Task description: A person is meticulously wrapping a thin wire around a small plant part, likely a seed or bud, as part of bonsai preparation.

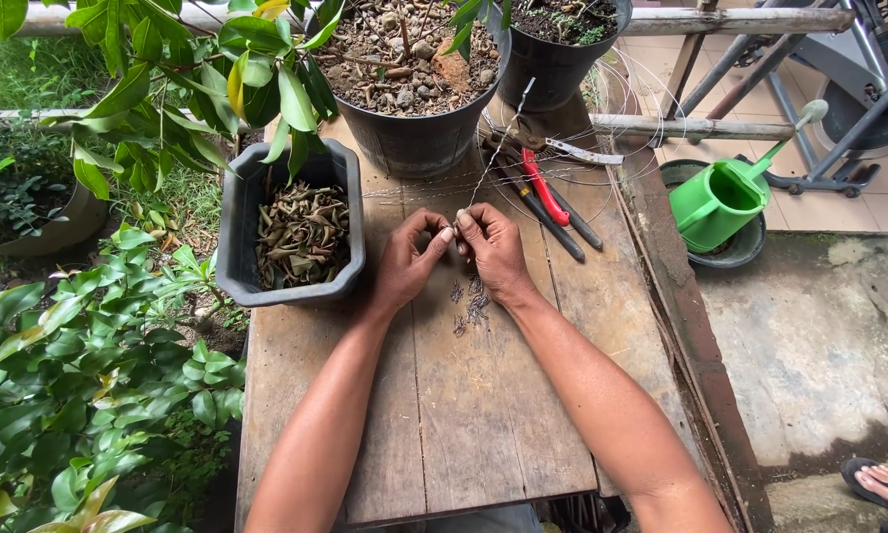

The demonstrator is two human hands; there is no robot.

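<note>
Both hands meet mid-counter [464,434]: left hand [409,262] & right hand [491,252] each pinch a thin wire [498,148] that runs up twd the big soil pot [414,138]. Small wire bits [472,301] lie just below them. Red-handled pruners [543,188] to the right, grey planter w/ dry leaves [301,232] to the left.

You are outside in a home garden. Green bushes [79,395] and grass [30,69] grow beside your old wooden tabletop [464,424]. Black pots [414,138] full of soil stand on it, with garden cutters [543,188] nearby. A green watering can [720,197] sits on the tiled patio [878,197].
</note>
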